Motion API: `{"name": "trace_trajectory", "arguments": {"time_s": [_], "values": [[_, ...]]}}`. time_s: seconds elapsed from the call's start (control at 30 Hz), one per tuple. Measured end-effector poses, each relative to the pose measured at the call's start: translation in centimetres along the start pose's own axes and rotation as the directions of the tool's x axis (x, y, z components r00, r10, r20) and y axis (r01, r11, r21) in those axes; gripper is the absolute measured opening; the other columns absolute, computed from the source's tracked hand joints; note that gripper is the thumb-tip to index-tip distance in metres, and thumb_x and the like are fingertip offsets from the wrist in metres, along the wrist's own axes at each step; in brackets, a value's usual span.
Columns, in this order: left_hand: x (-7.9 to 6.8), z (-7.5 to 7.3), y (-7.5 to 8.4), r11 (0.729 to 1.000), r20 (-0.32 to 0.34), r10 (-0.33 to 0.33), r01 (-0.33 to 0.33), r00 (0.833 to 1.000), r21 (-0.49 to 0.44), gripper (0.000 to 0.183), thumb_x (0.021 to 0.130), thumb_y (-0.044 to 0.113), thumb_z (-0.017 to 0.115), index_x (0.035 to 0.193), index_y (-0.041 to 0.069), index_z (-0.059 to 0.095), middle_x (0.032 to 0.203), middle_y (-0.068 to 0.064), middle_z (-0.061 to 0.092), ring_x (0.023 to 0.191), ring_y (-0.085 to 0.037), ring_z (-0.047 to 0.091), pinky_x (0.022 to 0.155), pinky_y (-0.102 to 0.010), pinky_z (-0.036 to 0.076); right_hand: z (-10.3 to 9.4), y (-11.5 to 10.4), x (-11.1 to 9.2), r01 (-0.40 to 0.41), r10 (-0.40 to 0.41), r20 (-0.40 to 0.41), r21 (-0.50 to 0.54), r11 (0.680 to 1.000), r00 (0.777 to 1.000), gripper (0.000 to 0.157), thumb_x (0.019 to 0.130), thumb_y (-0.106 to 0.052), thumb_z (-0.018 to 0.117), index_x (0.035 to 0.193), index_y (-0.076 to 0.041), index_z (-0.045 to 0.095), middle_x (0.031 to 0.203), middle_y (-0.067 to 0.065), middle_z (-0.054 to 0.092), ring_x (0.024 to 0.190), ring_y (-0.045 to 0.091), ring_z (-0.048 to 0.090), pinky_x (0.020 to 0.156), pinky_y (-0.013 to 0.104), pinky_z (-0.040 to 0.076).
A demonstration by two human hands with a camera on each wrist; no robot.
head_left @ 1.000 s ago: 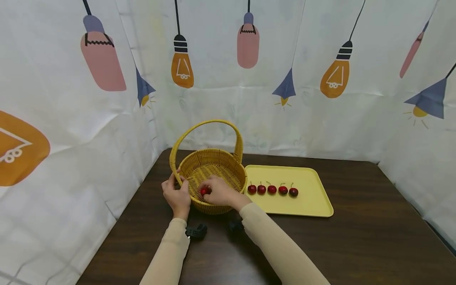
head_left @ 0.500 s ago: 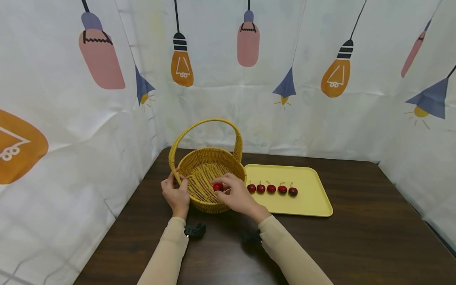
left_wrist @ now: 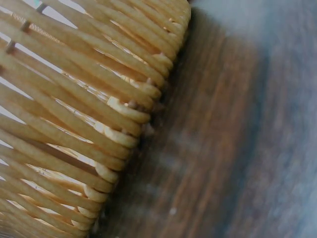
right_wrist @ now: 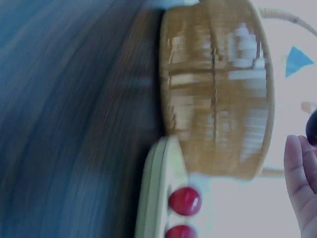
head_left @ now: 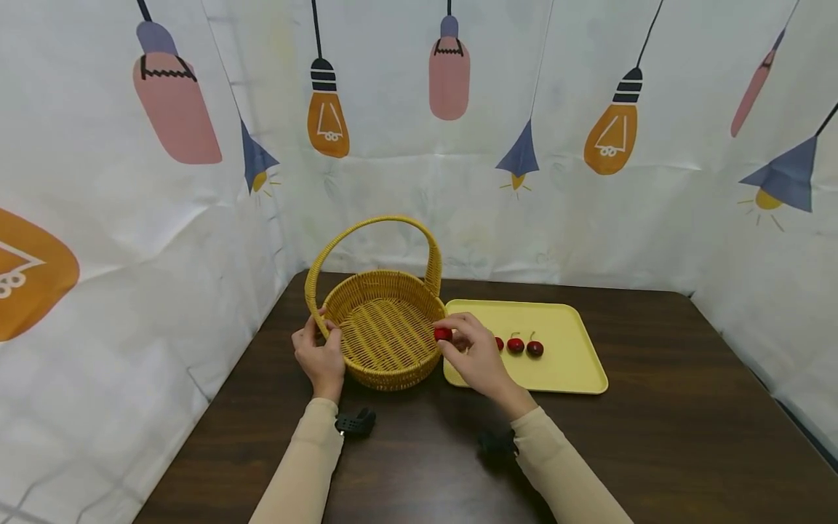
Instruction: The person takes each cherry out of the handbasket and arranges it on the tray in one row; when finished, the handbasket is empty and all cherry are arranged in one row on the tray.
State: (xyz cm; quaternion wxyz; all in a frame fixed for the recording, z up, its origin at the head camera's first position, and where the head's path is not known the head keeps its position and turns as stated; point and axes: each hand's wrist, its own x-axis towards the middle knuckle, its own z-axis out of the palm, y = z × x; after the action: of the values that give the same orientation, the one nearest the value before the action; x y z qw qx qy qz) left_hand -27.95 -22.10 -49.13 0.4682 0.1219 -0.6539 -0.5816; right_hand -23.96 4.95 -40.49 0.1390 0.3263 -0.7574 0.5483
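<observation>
A yellow woven basket [head_left: 386,378] with a tall arched handle stands on the left of the table, its slatted bottom in sight. My left hand [head_left: 322,364] grips its left rim by the foot of the handle. Between thumb and fingertips, my right hand [head_left: 481,360] pinches a red cherry [head_left: 443,334] above the gap between basket and tray. That cherry [right_wrist: 312,128] looks dark at the edge of the right wrist view. On the yellow tray [head_left: 569,371] lies a row of stemmed cherries [head_left: 516,346], partly hidden by the right hand. In the left wrist view only the basket's side [left_wrist: 74,109] shows.
The dark wooden table [head_left: 687,407] carries basket and tray, with its back edge near a white printed curtain [head_left: 393,182]. A black strap [head_left: 356,423] circles the left wrist. In the right wrist view, two tray cherries [right_wrist: 185,201] lie close to the basket.
My right hand has moved right, out of the basket to the tray's left edge, still pinching the cherry. The left hand keeps its grip on the basket rim.
</observation>
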Motion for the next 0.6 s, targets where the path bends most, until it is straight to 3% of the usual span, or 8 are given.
{"name": "trace_trajectory", "arguments": {"time_s": [0.17,0.3,0.5,0.6], "values": [[0.2,0.1,-0.1,1.000,-0.002,-0.019,0.019,1.000,-0.008,0.028,0.085,0.002,0.063,0.111,0.005,0.072,0.094,0.005,0.046,0.078,-0.009,0.048,0.075,-0.025,0.038,-1.6,2.4,-0.2,-0.108,0.108,-0.029,-0.004,0.994,0.994,0.025,0.090,0.004,0.064,0.114,-0.002,0.069,0.109,0.020,0.060,0.078,0.036,0.066,0.067,0.032,0.053],[0.3,0.0,0.3,0.999,0.002,-0.032,0.032,0.999,-0.014,0.028,0.085,0.000,0.063,0.111,0.004,0.072,0.094,0.005,0.046,0.076,-0.007,0.048,0.073,-0.023,0.038,-2.4,5.1,-0.2,-0.137,0.133,-0.059,-0.057,0.989,0.989,0.025,0.090,-0.002,0.066,0.115,-0.008,0.070,0.109,0.014,0.061,0.081,0.028,0.067,0.071,0.034,0.054],[-0.5,-0.2,3.3,1.000,0.008,-0.014,0.014,1.000,-0.014,0.028,0.084,-0.004,0.060,0.109,0.002,0.071,0.092,0.004,0.045,0.075,-0.005,0.046,0.070,-0.022,0.037,-5.0,6.7,-0.3,-0.181,0.168,-0.104,-0.135,0.974,0.980,0.025,0.092,-0.008,0.066,0.116,-0.014,0.070,0.112,0.008,0.061,0.086,0.024,0.067,0.076,0.035,0.054],[-0.7,-0.1,3.8,1.000,0.009,-0.012,0.012,1.000,-0.012,0.029,0.083,-0.004,0.059,0.108,0.002,0.071,0.091,0.004,0.046,0.076,-0.005,0.046,0.070,-0.023,0.036,-6.7,7.1,-0.6,-0.229,0.207,-0.142,-0.156,0.961,0.968,0.025,0.092,-0.008,0.065,0.117,-0.013,0.069,0.116,0.009,0.060,0.088,0.025,0.067,0.074,0.032,0.054]]}}
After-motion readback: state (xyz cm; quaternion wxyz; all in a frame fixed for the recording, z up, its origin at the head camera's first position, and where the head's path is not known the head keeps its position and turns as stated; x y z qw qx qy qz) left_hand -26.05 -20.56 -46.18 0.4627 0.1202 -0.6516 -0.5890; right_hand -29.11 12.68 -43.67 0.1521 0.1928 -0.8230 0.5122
